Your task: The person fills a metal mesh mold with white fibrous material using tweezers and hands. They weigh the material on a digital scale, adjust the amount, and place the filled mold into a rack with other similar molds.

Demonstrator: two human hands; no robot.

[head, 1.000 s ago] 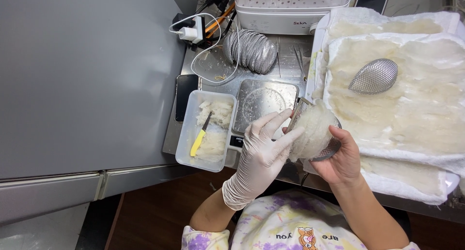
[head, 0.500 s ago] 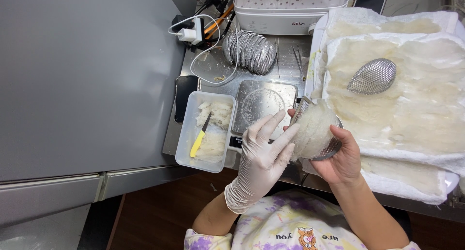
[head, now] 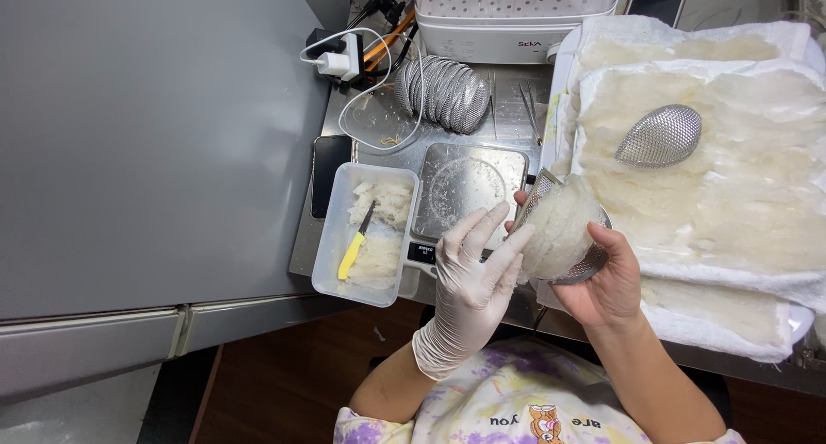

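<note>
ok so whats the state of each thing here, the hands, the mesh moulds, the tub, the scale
left hand: white glove on, fingers pressed to the pale fibrous wad
right hand: bare, cupping the round metal mesh mould
pale fibrous wad: packed in that mould
oval metal mesh mould: dome up on white towel
clear plastic tub: lidless, holds yellow-handled knife
steel scale: platform bare

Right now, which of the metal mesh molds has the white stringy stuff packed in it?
The mesh mold cupped in the bare right hand, gloved left hand pressing on its white filling. The mold on the towel lies dome-up; the stacked molds hold none.
</note>
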